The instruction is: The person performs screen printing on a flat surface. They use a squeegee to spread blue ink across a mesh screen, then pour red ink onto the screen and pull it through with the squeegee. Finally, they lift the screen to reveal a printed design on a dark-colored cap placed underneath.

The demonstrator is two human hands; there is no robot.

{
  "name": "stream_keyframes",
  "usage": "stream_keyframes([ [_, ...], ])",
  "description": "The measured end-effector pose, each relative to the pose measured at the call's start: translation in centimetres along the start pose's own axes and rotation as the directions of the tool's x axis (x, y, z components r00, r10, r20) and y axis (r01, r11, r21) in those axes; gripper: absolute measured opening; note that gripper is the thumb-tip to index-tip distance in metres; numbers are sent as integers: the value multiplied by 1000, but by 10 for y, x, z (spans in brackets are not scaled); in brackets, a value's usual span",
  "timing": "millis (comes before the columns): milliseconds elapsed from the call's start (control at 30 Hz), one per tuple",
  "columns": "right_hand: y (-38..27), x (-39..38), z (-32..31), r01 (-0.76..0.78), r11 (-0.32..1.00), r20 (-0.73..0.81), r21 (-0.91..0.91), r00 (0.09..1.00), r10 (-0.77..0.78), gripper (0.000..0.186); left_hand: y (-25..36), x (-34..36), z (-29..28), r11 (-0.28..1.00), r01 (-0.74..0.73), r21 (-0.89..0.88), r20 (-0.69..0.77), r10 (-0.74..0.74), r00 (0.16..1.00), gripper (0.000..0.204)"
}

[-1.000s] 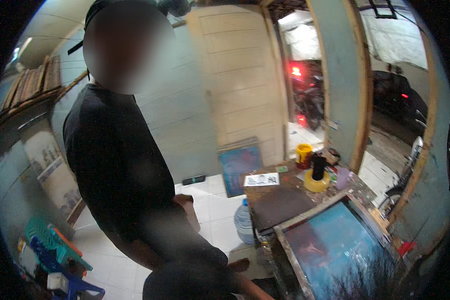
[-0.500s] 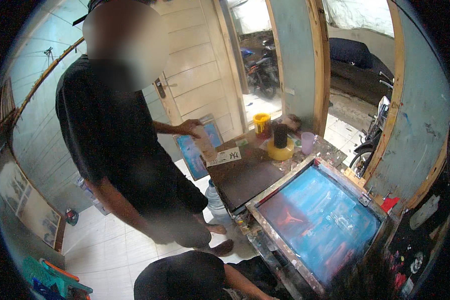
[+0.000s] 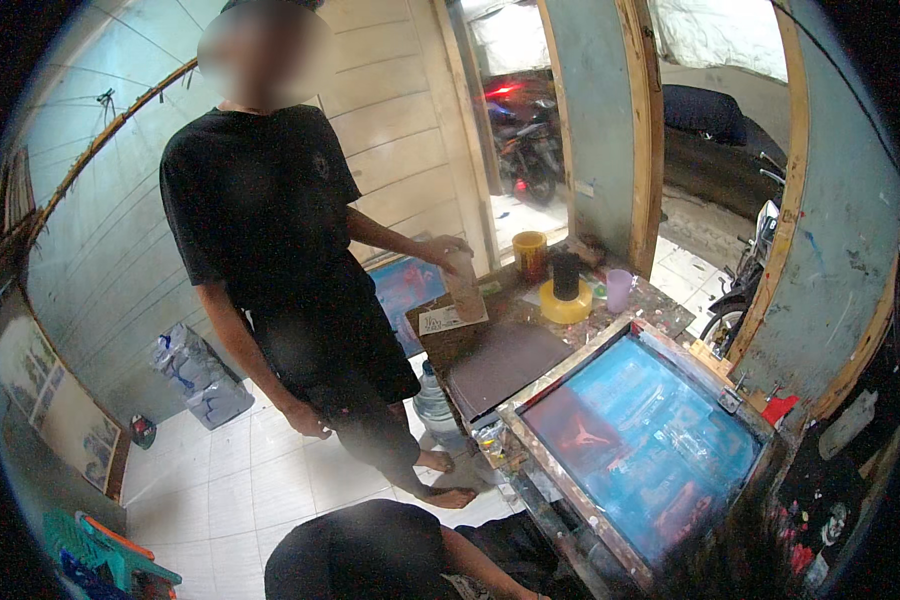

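A black-sleeved left arm (image 3: 470, 555), apparently mine, enters at the lower edge; its hand is cut off, and my right hand is out of view. Beside that arm lies a screen-printing frame (image 3: 640, 430) with blue and reddish smears on its mesh. A dark flat board (image 3: 510, 355) sits behind it on the cluttered table. A person in black (image 3: 255, 200) stands at the left, one hand (image 3: 448, 250) on an upright pale brownish object (image 3: 462, 290) over a printed white card (image 3: 435, 322); their other hand hangs down.
Yellow tape (image 3: 568, 305), a black cylinder (image 3: 566, 265), a yellow tub (image 3: 530, 255) and a purple cup (image 3: 618, 285) stand on the table. Below are a water jug (image 3: 432, 400) and tiled floor (image 3: 270, 470). Around are stacked chairs (image 3: 90, 550), a wrapped bundle (image 3: 200, 380) and motorbikes outside (image 3: 525, 140).
My view has tilted down. The standing person has turned toward me and brought a hand with the pale object over the table's left corner, then moved it slightly rightward.
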State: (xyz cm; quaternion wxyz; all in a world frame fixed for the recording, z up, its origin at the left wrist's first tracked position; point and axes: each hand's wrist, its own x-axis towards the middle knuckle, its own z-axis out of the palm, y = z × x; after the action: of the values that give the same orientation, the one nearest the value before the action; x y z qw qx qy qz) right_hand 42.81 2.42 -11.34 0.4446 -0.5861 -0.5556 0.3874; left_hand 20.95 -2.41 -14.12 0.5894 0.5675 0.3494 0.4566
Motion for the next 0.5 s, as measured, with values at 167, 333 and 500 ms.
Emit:
stream_keyframes([
  [167, 20, -30, -31, -54, 994, -127, 90, 990, 65, 54, -9, 3, 28, 997, -48, 58, 166, 38, 985, 102],
  [333, 49, -125, -104, -78, 990, -438, -121, 899, 18, 54, -38, -46, 82, 988, -152, -36, 494, 150, 856, 108],
  [500, 149, -194, -183, 61, 780, -474, 623, 822, 315, 44, -14, -58, 95, 999, -21, -35, 568, 38, 822, 108],
])
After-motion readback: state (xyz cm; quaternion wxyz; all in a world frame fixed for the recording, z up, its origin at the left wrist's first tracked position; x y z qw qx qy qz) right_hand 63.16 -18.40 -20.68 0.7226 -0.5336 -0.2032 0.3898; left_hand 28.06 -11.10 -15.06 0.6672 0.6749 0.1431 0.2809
